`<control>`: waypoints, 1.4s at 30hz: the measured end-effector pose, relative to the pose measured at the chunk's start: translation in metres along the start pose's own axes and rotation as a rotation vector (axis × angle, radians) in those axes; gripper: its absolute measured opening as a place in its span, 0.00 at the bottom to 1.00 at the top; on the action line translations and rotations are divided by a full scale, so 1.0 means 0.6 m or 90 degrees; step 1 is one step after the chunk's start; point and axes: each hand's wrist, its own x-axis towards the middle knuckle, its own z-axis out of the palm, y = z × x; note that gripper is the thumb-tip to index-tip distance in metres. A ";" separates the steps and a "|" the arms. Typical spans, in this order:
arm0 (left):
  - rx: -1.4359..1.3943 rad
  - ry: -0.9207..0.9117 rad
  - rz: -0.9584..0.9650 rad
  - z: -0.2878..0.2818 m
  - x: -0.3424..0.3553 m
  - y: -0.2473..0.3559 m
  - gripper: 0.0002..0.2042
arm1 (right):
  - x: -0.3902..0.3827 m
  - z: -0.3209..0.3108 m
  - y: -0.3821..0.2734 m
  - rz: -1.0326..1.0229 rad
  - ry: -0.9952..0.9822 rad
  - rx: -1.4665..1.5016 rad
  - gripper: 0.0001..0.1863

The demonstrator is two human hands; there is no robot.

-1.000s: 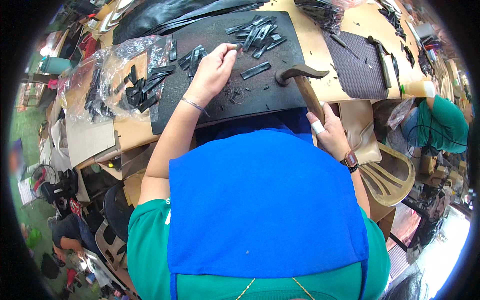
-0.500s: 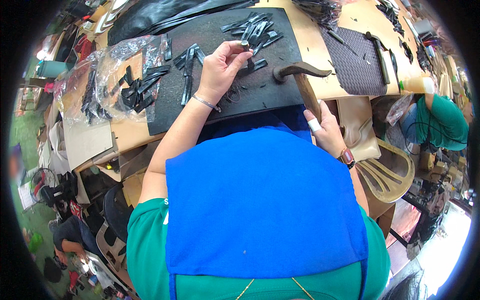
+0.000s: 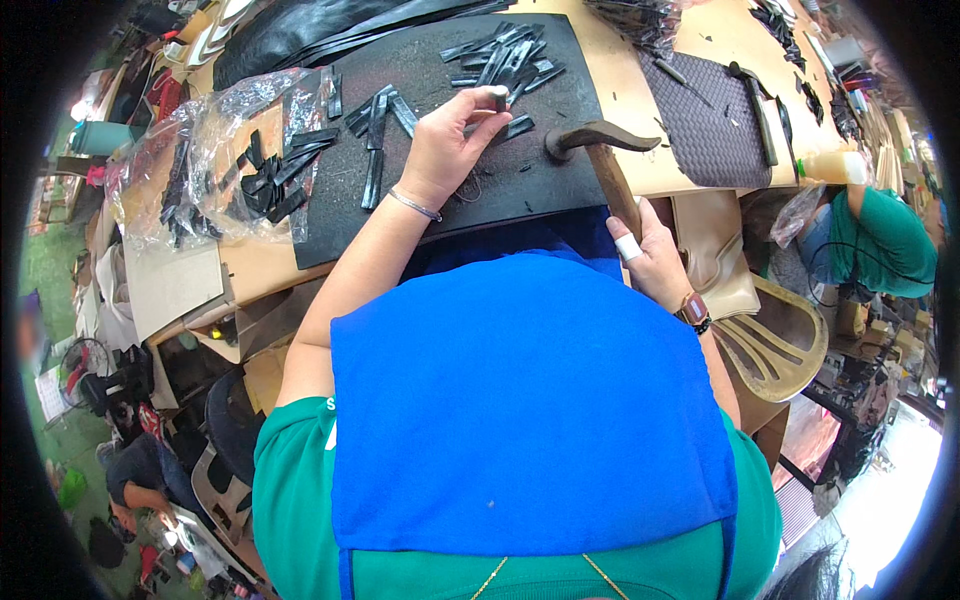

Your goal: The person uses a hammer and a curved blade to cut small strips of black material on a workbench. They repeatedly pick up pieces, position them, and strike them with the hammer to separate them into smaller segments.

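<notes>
Your right hand (image 3: 655,255) is closed around the wooden handle of a hammer (image 3: 605,160), a pale band on 1 finger. The hammer has a dark curved metal head resting on the black work mat (image 3: 440,205) near its right edge; its long axis runs from your hand at the near edge up and away, head pointing left. Your left hand (image 3: 450,145) pinches a small black strip (image 3: 497,97) at the mat's middle, beside a scatter of similar strips (image 3: 505,55).

clear plastic bag (image 3: 215,120) of black pieces: far left | woven dark panel (image 3: 705,120): far right | tan chair (image 3: 775,340): right | teal cup (image 3: 100,137): far left
</notes>
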 end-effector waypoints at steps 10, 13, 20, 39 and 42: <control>0.037 -0.053 0.002 0.000 -0.003 -0.004 0.11 | 0.035 -0.103 -0.138 -0.305 0.103 0.260 0.17; 0.068 -0.048 0.025 0.005 0.003 -0.002 0.10 | 0.057 -0.083 -0.213 -0.519 0.155 0.486 0.16; 0.103 -0.048 0.027 0.000 -0.006 -0.009 0.10 | 0.068 -0.102 -0.207 -0.301 0.008 -0.264 0.18; -0.103 0.027 -0.135 -0.040 0.014 -0.024 0.09 | 0.031 0.021 -0.063 -0.030 0.011 -0.168 0.20; 0.382 -0.131 -0.085 -0.026 0.001 0.036 0.13 | 0.032 0.030 -0.033 -0.077 0.057 -0.142 0.21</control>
